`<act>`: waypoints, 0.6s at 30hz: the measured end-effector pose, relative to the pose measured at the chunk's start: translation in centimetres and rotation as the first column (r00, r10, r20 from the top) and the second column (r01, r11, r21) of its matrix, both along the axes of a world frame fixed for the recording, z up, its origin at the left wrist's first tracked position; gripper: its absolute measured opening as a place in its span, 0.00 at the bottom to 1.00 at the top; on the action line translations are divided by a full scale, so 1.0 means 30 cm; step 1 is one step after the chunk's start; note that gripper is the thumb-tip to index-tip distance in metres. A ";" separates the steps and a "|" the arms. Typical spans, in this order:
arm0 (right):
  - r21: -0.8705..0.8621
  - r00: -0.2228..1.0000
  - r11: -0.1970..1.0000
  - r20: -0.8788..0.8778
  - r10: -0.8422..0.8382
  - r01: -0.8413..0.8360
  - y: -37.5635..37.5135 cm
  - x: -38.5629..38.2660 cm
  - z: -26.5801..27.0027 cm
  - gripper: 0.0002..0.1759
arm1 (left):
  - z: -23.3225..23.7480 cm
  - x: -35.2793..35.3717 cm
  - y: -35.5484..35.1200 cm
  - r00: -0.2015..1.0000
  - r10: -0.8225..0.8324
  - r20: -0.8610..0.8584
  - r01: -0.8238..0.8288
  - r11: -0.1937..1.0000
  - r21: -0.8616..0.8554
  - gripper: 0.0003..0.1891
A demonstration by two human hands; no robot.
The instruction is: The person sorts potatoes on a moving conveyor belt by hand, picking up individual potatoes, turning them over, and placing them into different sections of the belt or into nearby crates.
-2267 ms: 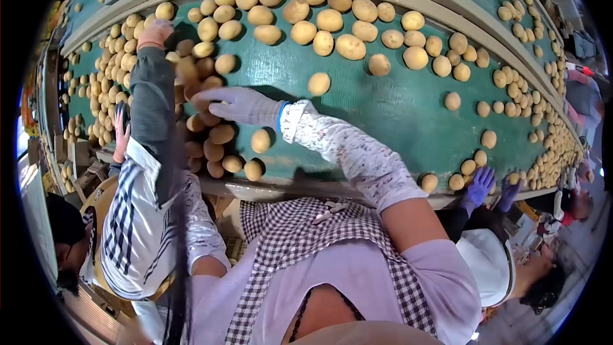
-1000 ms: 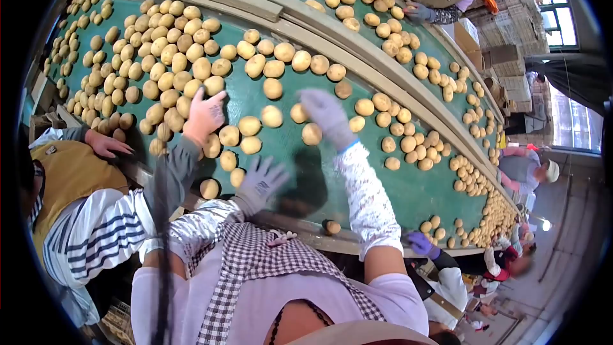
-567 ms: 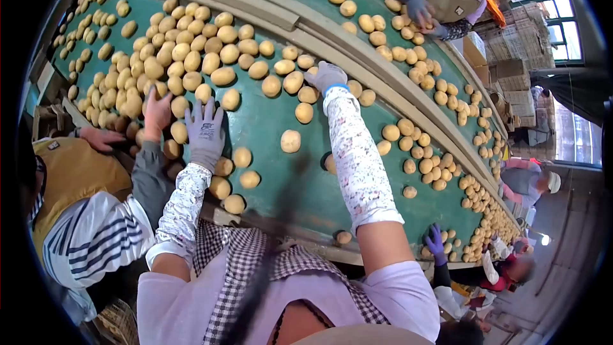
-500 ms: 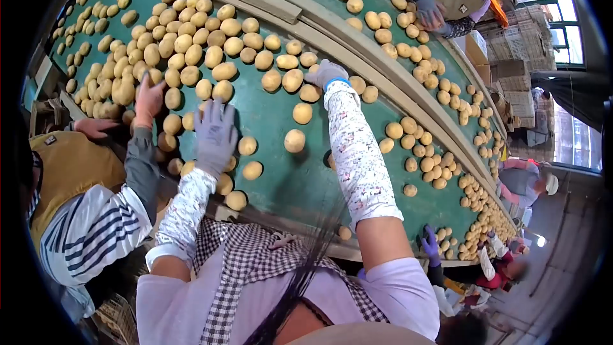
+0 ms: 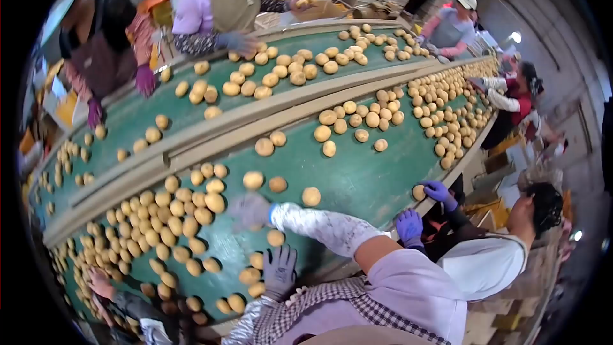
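Observation:
Many potatoes (image 5: 167,236) lie on a green belt (image 5: 377,185), thickest at its left end. My left hand (image 5: 280,271), in a grey glove, is open near the belt's front edge, fingers extended. A few potatoes (image 5: 249,275) lie just left of those fingers. Farther over the belt is my right hand (image 5: 250,211), also grey-gloved and smeared by motion, so its fingers and anything in them cannot be made out. One potato (image 5: 276,237) lies just below it, and another potato (image 5: 253,180) lies beyond it.
A raised divider (image 5: 249,115) splits the belt into two lanes. Across it, people in purple gloves (image 5: 145,80) and grey gloves (image 5: 237,42) stand by the far lane. At left, a co-worker's hand (image 5: 101,282) reaches into potatoes; at right, a purple-gloved hand (image 5: 440,193) touches a potato.
The view has swung to the right, showing more of the far lane and right-hand workers. My right hand has moved back from beside the divider towards my left hand, which stays open.

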State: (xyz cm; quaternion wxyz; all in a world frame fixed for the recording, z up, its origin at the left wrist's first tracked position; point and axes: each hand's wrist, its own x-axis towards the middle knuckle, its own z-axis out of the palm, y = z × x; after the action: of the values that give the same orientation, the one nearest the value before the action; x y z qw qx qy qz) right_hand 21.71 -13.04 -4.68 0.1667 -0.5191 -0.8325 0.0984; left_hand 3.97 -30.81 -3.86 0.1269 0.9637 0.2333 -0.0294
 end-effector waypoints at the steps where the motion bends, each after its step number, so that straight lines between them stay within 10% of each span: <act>1: -0.233 0.919 0.948 -0.375 0.118 -0.217 -0.067 -0.026 0.139 0.28 | -0.038 -0.019 0.025 0.999 -0.029 0.027 0.027 0.996 0.088 0.34; 4: -0.205 0.588 0.858 -0.798 0.132 -0.472 -0.017 0.090 0.211 0.21 | -0.185 -0.095 0.014 0.985 -0.139 0.100 0.116 0.970 0.213 0.28; 7: -0.322 0.498 0.877 -0.729 -0.470 0.356 0.021 0.597 0.301 0.20 | -0.172 -0.183 0.018 0.973 -0.176 0.150 0.142 0.967 0.209 0.25; 8: -0.083 0.440 0.609 -0.616 -0.654 0.789 0.011 0.774 0.245 0.20 | -0.150 -0.178 0.021 0.975 -0.167 0.149 0.129 0.963 0.235 0.25; 10: -0.018 0.257 0.257 -0.027 -0.966 0.966 -0.128 1.035 0.264 0.28 | -0.146 -0.191 0.036 0.974 -0.179 0.137 0.139 0.956 0.257 0.24; 11: -0.037 0.026 0.034 -0.204 -0.979 0.999 -0.152 1.102 0.084 0.31 | -0.132 -0.188 0.046 0.974 -0.181 0.138 0.140 0.954 0.266 0.24; 13: 0.166 0.028 0.035 0.044 -0.999 0.985 -0.165 0.968 0.047 0.34 | -0.105 -0.173 0.048 0.960 -0.257 0.111 0.231 0.950 0.208 0.24; 14: -0.111 0.131 0.206 -0.471 -0.872 0.972 -0.136 0.933 -0.071 0.35 | -0.127 -0.157 0.055 0.944 -0.325 0.059 0.299 0.918 0.259 0.24; 15: -0.114 0.168 0.295 -0.608 -0.776 0.949 -0.115 0.796 -0.078 0.37 | -0.139 -0.127 0.048 0.937 -0.341 0.079 0.314 0.919 0.239 0.24; 17: -0.370 0.240 0.466 -0.516 -0.823 0.804 -0.121 0.536 -0.049 0.31 | -0.129 -0.082 0.051 0.922 -0.380 0.079 0.357 0.910 0.211 0.24; 18: -0.232 0.445 0.662 -0.580 -0.683 0.713 -0.136 0.400 -0.065 0.29 | -0.108 -0.068 0.045 0.922 -0.383 0.061 0.362 0.907 0.214 0.24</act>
State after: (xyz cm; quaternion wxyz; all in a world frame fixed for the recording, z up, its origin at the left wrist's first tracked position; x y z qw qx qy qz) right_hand 33.72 -17.12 -6.63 0.4688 -0.7466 -0.4413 0.1673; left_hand 1.92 -29.44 -7.10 0.0338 0.9984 0.0400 0.0191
